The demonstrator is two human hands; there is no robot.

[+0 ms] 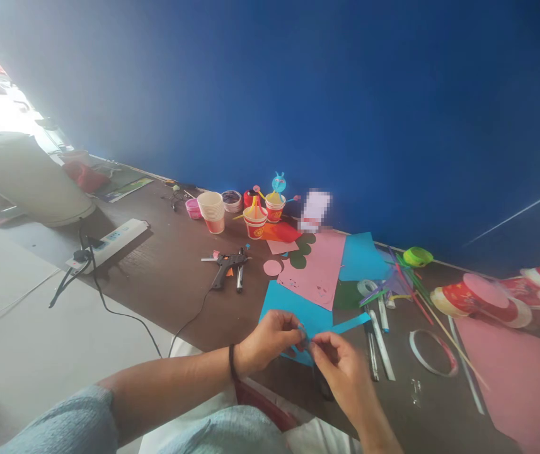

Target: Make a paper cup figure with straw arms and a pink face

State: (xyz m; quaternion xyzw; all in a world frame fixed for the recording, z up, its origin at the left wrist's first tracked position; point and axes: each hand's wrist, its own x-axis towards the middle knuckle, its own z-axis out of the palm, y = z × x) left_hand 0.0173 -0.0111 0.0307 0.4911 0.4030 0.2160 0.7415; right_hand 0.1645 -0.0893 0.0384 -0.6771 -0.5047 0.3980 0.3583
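My left hand (274,340) and my right hand (343,372) meet fingertip to fingertip over a blue paper sheet (274,301) near the table's front edge. Both are closed in a pinch on a narrow blue paper strip (352,323), whose free end sticks out to the right. The fingers hide most of its other end. Partly under a pink paper sheet (314,265), the blue sheet lies just beyond my hands. A hot glue gun (225,265) rests to the left beside a marker (240,277).
Paper cups (212,211) stand stacked near the blue wall (270,94). A power strip (113,243) is on the left, with cords crossing the table. On the right are a tape roll (433,353), a pink sheet (510,372) and red decorated cups (480,299).
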